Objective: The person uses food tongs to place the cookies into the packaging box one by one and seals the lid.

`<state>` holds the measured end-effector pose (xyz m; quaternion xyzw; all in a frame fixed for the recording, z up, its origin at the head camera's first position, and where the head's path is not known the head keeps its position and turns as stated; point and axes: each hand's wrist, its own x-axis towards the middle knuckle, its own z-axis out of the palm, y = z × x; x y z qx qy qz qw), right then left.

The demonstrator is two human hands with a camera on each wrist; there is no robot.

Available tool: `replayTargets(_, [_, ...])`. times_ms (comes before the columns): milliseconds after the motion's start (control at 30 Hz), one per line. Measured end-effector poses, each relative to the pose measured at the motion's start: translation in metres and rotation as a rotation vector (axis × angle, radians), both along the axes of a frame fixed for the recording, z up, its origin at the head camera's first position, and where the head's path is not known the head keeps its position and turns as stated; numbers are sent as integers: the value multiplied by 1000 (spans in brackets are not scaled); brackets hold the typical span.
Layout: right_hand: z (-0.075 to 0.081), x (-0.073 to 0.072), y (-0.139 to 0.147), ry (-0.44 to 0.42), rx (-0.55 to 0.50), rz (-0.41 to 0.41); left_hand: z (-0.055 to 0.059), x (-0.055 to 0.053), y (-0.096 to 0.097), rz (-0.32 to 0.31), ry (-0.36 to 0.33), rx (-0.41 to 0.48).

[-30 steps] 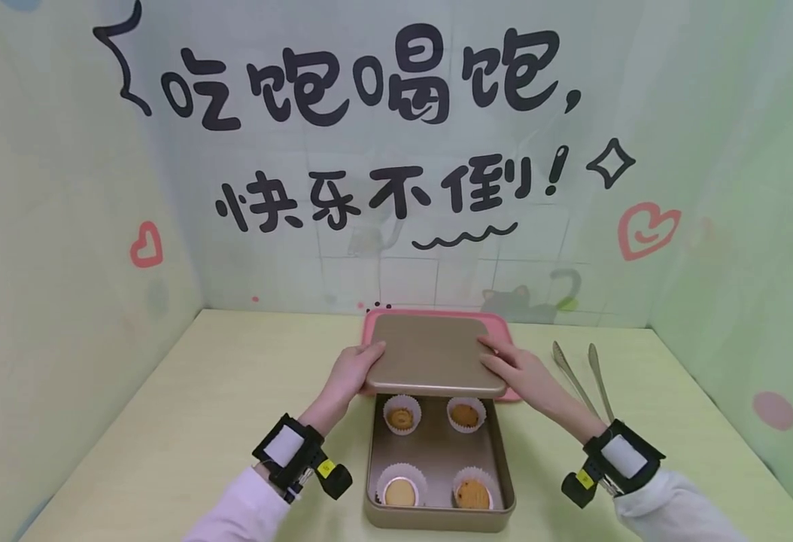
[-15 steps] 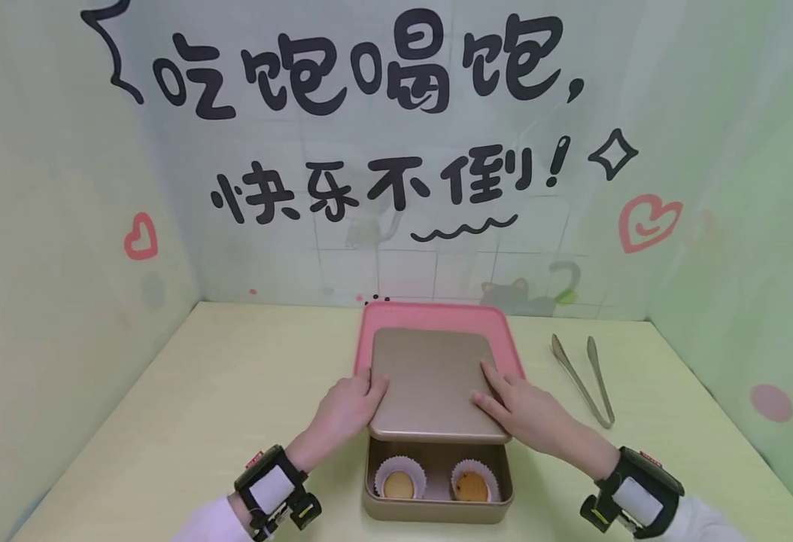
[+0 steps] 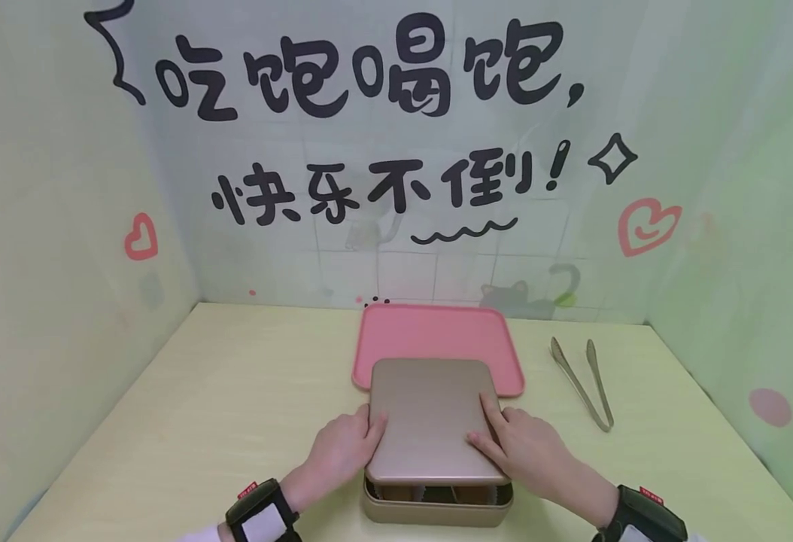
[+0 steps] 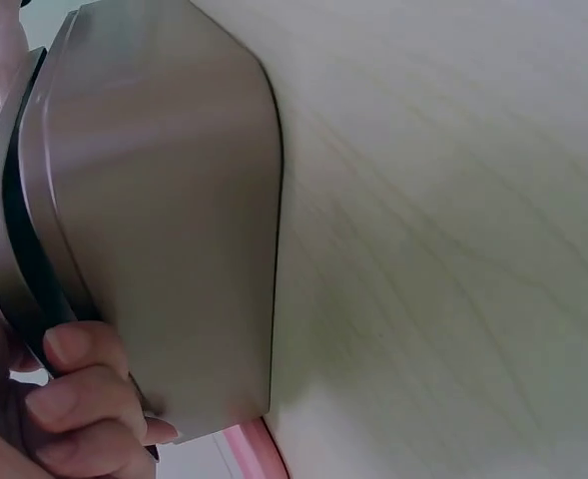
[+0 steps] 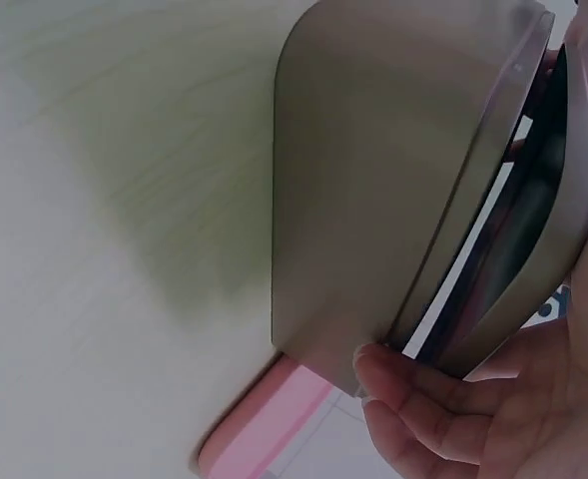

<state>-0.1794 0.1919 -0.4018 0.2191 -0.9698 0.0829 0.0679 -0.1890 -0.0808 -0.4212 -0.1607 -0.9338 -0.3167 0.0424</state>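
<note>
A brownish-gold metal lid (image 3: 430, 421) hovers just over a matching rectangular tin (image 3: 437, 513), with a dark gap along the front. Through that gap a little of the contents shows; most is hidden. My left hand (image 3: 344, 452) holds the lid's left edge, thumb on top and fingers curled beneath. On the opposite edge my right hand (image 3: 528, 452) grips the lid, thumb and index finger on the upper face. In the left wrist view the fingertips (image 4: 79, 399) lie by the tin's rim. The right wrist view also shows lid and tin apart.
Behind the tin a pink tray (image 3: 437, 331) lies flat on the pale wooden table (image 3: 254, 376). Metal tongs (image 3: 582, 388) rest spread to the right. A printed wall cloth (image 3: 396, 256) closes off the back and sides.
Both hands have brought the lid toward the person and lower, over the tin. The cookies in paper cups, visible earlier, are now mostly covered; more of the pink tray shows.
</note>
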Motion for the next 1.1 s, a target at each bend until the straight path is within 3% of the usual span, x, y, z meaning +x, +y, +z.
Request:
replayTargets(567, [-16,17,-4,117,90,-23,-8,9,0,-11,-40,-10])
replayTargets(1100, [-19,18,-5,141,87,-22,-10,12,0,14,-49,-31])
